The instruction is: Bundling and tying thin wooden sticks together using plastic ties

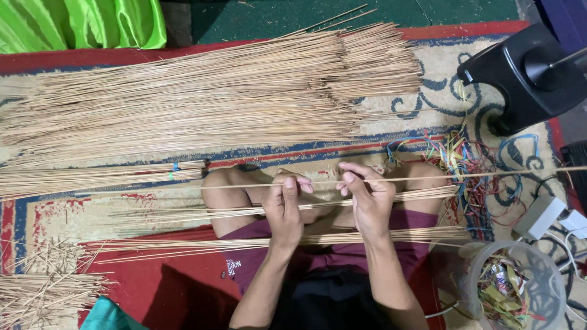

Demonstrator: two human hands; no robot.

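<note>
I sit cross-legged on a patterned rug. My left hand (286, 205) and my right hand (365, 197) are raised side by side over my knees, both pinching one long thin pale stick (489, 175) that runs level across the view. More thin sticks (202, 214) lie across my lap in two loose layers. A big heap of the same sticks (202, 98) is spread on the rug beyond my knees.
A tied bundle of sticks (92, 177) lies at left, short broken pieces (43, 293) at lower left. Coloured twist ties (471, 165) are scattered at right, near a clear plastic tub (520, 287) with more ties. A black stool (520, 73) stands at upper right, green fabric (79, 21) at upper left.
</note>
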